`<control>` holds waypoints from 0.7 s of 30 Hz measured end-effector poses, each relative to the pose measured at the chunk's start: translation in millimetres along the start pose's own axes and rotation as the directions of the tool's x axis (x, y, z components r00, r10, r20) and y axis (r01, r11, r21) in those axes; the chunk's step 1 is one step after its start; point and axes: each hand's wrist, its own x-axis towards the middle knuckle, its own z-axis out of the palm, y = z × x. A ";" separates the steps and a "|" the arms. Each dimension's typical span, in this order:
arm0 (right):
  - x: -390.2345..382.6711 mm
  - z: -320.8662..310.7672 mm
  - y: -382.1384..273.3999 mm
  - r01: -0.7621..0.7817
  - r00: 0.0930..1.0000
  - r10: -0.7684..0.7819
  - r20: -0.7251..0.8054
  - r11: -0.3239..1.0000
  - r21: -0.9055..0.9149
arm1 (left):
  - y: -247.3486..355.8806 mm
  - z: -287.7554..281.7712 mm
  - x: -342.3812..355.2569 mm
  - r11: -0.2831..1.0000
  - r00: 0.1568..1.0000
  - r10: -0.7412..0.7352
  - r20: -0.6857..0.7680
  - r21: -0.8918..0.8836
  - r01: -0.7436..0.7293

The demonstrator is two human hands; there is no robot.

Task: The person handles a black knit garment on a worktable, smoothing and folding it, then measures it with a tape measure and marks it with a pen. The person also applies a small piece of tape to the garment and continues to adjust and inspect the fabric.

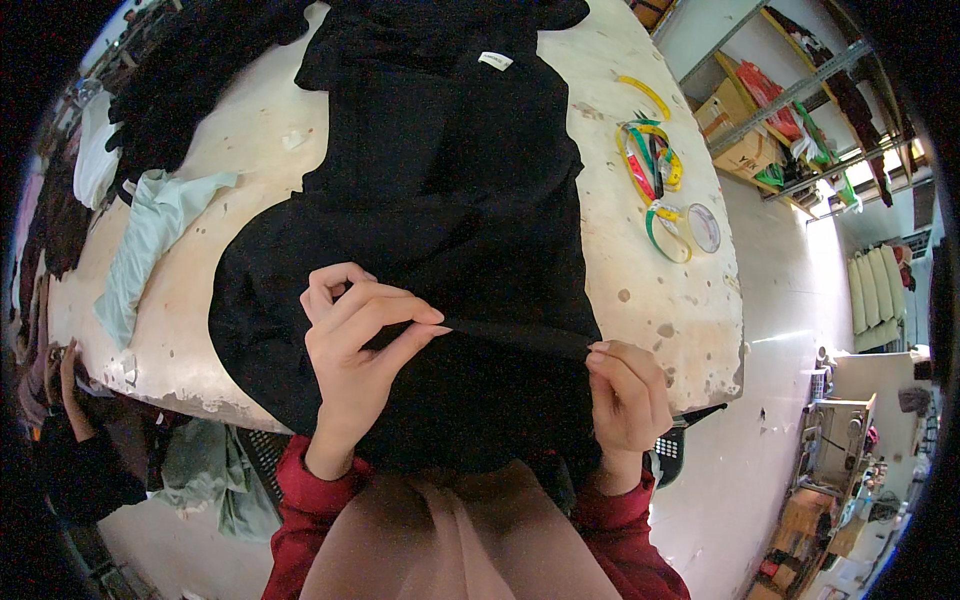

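Observation:
A black garment (440, 200) with a small white label (495, 61) lies spread over the pale worktable (680, 330), its lower part reaching the near edge. My left hand (360, 350) pinches a narrow folded edge of the black fabric between thumb and forefinger, the other fingers curled. At the right side of the garment my right hand (625, 400) grips the same edge with bent fingers, so the fold runs straight between both hands. Right of the garment lie coiled coloured measuring tapes (670, 170) with a dark slim tool among them, and a roll of clear tape (703, 228).
Mint cloth (150, 240) and dark garments (180, 70) lie on the table's left. At the far left, a co-worker's arms and dark clothing (80, 450) show at the table's edge. Shelves with boxes (745, 120) stand to the right, beyond a pale floor, with a cart (830, 450) lower down.

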 end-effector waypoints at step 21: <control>-12.8 -64.4 257.3 -0.187 0.916 0.392 0.082 0.601 -0.777 | -32.1 18.1 -23.3 0.998 0.951 0.017 0.308 -0.069 0.005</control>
